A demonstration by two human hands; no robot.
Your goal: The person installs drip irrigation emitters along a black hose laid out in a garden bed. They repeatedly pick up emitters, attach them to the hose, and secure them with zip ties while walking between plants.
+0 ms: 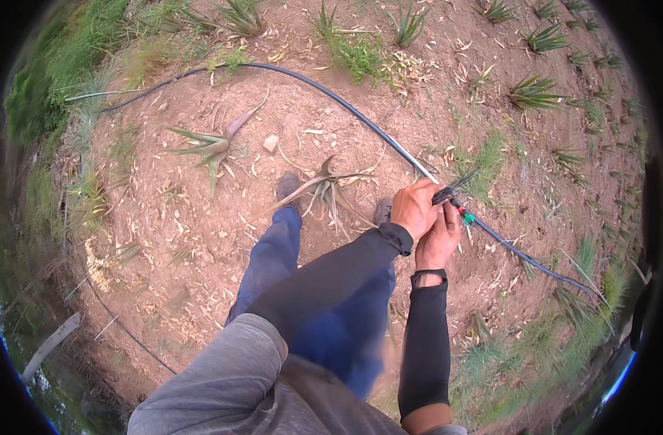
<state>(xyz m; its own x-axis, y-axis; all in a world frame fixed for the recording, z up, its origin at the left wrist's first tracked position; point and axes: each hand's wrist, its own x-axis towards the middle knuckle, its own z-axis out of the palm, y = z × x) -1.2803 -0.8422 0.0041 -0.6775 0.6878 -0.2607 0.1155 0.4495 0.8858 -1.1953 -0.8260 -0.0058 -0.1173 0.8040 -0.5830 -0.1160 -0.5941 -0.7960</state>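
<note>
A long black hose (346,108) arches over the soil from the upper left and reaches my hands, its surface glinting pale just before them. My left hand (415,208) is closed round it, fingers curled. Close below, my right hand (441,235) is closed at the same spot, its fingertips pressed to the hose's joint. A bunch of loose black strips (454,188) sticks out past my fingers there. Just beyond, a fitting with red and green parts (465,215) sits on the hose, which runs on to the lower right. My fingers partly hide the joint.
Dry reddish soil with scattered leaves lies around my shoes. A wilted spiky plant (328,183) grows between my feet, another (213,147) to the left. Several green spiky plants (534,94) stand at the upper right. A thin dark tube (132,335) crosses the lower left.
</note>
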